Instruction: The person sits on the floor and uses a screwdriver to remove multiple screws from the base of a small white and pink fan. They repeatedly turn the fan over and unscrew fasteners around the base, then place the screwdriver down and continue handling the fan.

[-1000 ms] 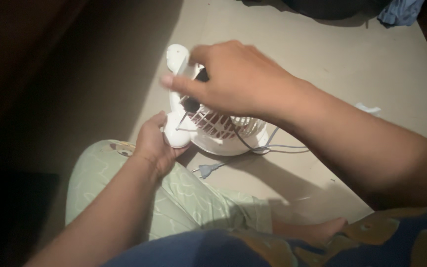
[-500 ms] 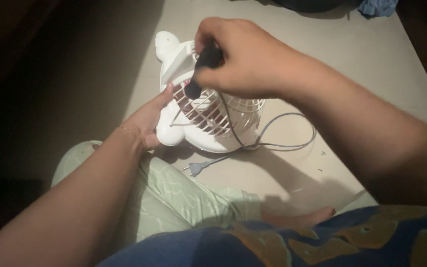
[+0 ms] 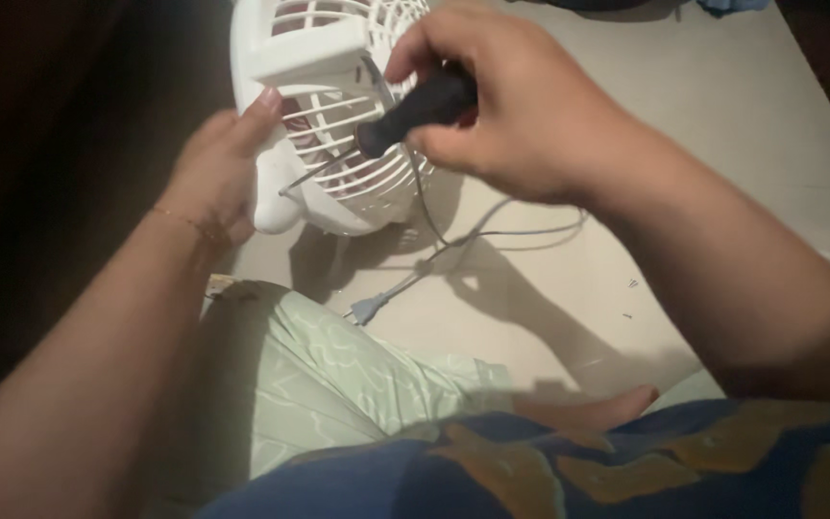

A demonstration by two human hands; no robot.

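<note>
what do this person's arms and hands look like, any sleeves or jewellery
Both forearms are bare, with no sleeves showing as far up as the frame goes. The left hand has a thin gold-coloured chain bracelet at the wrist. The right hand shows no ring, watch or band. No gloves on either hand. The fingernails that show are short and unpainted.

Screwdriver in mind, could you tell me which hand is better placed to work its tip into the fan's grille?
Probably the right hand: it grips the black-handled screwdriver at the white fan, while the left hand steadies the fan's side.
</note>
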